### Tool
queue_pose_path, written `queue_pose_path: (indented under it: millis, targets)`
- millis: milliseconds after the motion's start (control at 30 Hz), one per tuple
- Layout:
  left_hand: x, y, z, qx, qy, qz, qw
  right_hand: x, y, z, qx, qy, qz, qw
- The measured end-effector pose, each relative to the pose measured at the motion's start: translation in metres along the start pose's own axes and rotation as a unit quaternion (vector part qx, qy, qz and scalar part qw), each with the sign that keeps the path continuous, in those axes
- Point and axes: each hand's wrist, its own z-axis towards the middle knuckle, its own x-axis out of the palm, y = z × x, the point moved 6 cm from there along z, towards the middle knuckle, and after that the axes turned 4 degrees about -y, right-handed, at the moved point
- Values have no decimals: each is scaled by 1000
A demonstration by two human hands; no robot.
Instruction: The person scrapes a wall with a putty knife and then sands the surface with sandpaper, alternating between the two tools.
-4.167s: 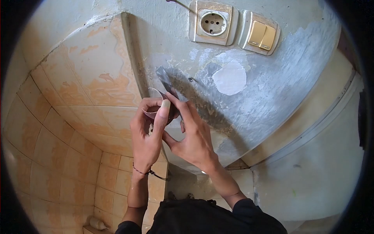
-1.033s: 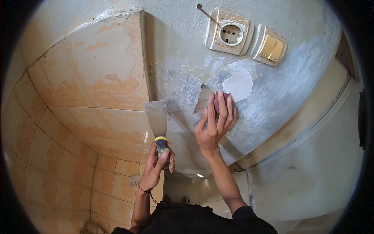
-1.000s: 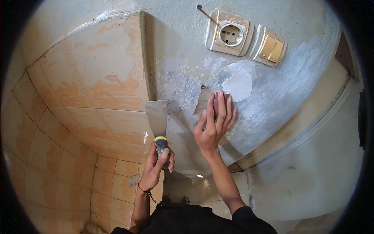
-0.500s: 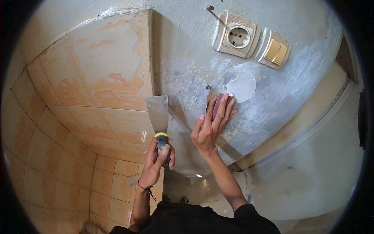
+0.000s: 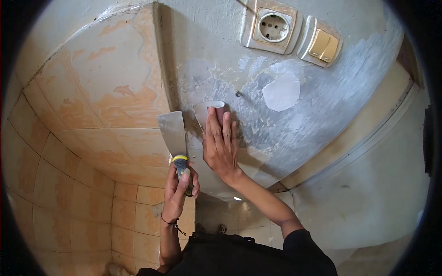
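My left hand [image 5: 181, 182] is closed round the grey and yellow handle of a putty knife [image 5: 171, 133]. Its broad metal blade points up, in front of the tile edge. With fingers laid along it, my right hand [image 5: 222, 149] presses a folded piece of sandpaper [image 5: 220, 113] to the wall. The sandpaper has a maroon grit side and a pale backing. Around it the grey wall [image 5: 253, 126] is rough and mottled, with flaking paint. A smooth white patch [image 5: 282, 93] lies to the right of the hand, and a small plug or screw [image 5: 238, 93] sticks out between them.
A power socket [image 5: 273, 26] and a double light switch [image 5: 323, 45] are mounted above on the wall. Orange and cream tiles [image 5: 106, 87] cover the left side, ending at a raised edge [image 5: 165, 60]. A door frame [image 5: 363, 124] runs down the right.
My right hand has slid left with the sandpaper, away from the white patch. The view has shifted slightly; the putty knife stays in my left hand.
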Motion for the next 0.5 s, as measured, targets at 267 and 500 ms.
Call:
queue_pose_path:
  millis: [267, 500]
  targets:
    - [-11, -5, -1, 5, -8, 5, 1000, 7, 7, 7, -20, 0, -39, 999]
    - [-5, -3, 1, 6, -5, 0, 1000, 1, 7, 27, 26, 4, 66, 997]
